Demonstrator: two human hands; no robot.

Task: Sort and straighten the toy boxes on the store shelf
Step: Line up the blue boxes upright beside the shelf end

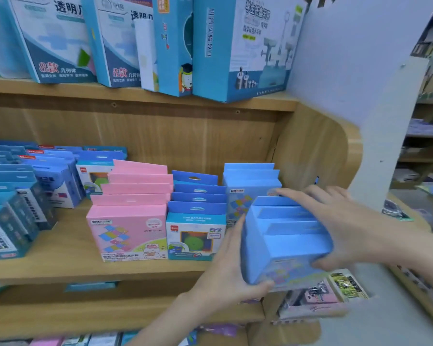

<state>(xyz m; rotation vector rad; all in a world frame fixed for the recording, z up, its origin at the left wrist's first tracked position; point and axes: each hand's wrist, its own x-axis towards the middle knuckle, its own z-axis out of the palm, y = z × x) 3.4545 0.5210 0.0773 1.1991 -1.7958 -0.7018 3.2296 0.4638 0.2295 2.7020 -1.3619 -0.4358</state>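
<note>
A stack of light blue boxes (285, 236) is held between both hands, out past the front edge of the wooden shelf (60, 255), at about 4 o'clock in the view. The left hand (225, 268) is curled round the stack's left side and bottom corner, with the thumb under the front. The right hand (340, 221) is laid over the top and right side, with its thumb tucked against the lower right corner. So both hands are gripping the stack. More light blue boxes (250, 186) are stood in a row just behind it, toward 12 o'clock from the stack. The darker blue boxes (196, 221) are lined up at 9 o'clock from the stack, and the pink boxes (130, 221) are lined up past those. The stack seems to be several boxes squeezed together, tipped a little, and nothing is under it. If the squeeze is let go too soon, the middle boxes could slip out and fall to the lower shelf. If the stack is pushed in crooked, the row behind could be knocked over, or the darker blue boxes could be bumped out of line.
</note>
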